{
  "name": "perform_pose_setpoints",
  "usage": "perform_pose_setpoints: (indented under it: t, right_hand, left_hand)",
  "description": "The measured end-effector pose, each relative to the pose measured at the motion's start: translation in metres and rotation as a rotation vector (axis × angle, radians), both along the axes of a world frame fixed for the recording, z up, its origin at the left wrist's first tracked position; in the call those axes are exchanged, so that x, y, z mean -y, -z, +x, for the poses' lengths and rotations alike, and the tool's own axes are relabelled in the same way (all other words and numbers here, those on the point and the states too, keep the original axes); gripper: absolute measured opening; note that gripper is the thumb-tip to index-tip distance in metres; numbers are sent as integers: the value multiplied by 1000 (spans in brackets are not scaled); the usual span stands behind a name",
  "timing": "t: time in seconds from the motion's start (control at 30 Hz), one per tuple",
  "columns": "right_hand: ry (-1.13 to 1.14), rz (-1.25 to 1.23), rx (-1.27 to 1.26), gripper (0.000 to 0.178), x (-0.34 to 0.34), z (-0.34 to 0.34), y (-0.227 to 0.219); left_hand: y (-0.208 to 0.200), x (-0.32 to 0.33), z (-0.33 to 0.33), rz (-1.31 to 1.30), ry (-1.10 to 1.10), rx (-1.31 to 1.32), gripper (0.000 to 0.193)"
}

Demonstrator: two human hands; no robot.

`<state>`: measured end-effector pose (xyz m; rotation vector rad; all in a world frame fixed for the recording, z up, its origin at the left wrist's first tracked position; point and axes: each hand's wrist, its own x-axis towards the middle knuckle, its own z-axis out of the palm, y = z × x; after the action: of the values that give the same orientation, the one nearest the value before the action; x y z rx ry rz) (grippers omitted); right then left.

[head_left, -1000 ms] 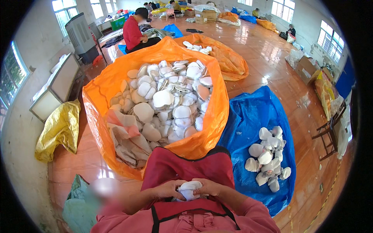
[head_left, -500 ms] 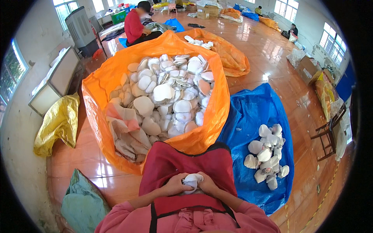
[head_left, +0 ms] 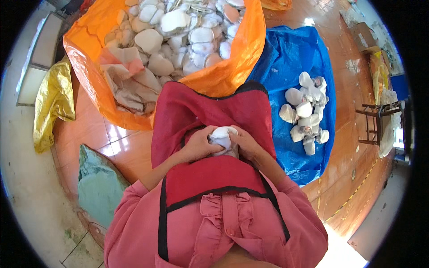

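Over the lap of my red apron, I hold a white, rounded, soft pad that looks folded or bunched. My left hand grips its left side, fingers curled round it. On the other side my right hand pinches its edge with thumb and fingers. More white, cream and peach pads fill a big orange sack just beyond my knees. To my right, a small heap of bunched white pads lies on a blue plastic sheet.
At the left lie a yellow sack and a pale green sack on the tiled floor. A dark wooden chair stands far right, below a cardboard box. A light-coloured cloth hangs inside the orange sack's near side.
The view has tipped downward, so the sack, sheet and heap sit higher in the picture. Both hands still hold the white pad, with their grip slightly shifted and more of the pad showing.
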<state>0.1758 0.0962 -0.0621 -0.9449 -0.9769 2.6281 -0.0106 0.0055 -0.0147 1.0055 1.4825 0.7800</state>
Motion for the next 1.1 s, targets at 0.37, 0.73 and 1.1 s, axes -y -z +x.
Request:
perform_pose_setpoints:
  t: [0.37, 0.73, 1.1]
  right_hand:
    - [-182, 111, 0, 56, -16, -3, -1]
    - [-88, 90, 122, 39, -11, -8, 4]
    - [-228, 121, 232, 42, -18, -18, -9]
  left_hand:
    - [5, -3, -3, 33, 25, -39, 58]
    - [16, 1, -2, -21, -22, 0, 58]
    - [12, -10, -18, -291, 33, 44, 63]
